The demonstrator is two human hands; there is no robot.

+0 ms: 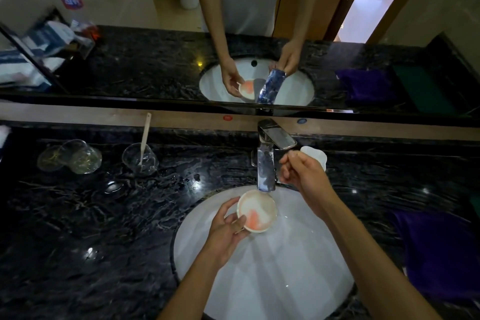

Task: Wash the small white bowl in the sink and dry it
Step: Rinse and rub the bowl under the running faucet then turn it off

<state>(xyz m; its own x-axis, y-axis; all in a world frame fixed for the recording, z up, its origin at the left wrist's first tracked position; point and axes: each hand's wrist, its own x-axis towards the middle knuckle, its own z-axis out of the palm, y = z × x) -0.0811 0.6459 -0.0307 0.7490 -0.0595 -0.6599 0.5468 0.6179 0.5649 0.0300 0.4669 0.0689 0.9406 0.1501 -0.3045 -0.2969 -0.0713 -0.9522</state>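
Note:
The small white bowl (257,210), with an orange-pink smear inside, is held over the white sink (280,267) just below the spout of the chrome faucet (266,166). My left hand (228,226) grips the bowl by its left rim, thumb on the edge. My right hand (304,171) hovers beside the faucet, to the right of the spout and below the lever, fingers curled and holding nothing that I can see. No water stream is visible from the spout.
A purple cloth (441,252) lies on the dark marble counter (104,228) right of the sink. A white object (315,154) sits behind my right hand. Left stand a glass cup with a spatula (140,157) and clear glass dishes (70,157). A mirror (155,8) runs along the back.

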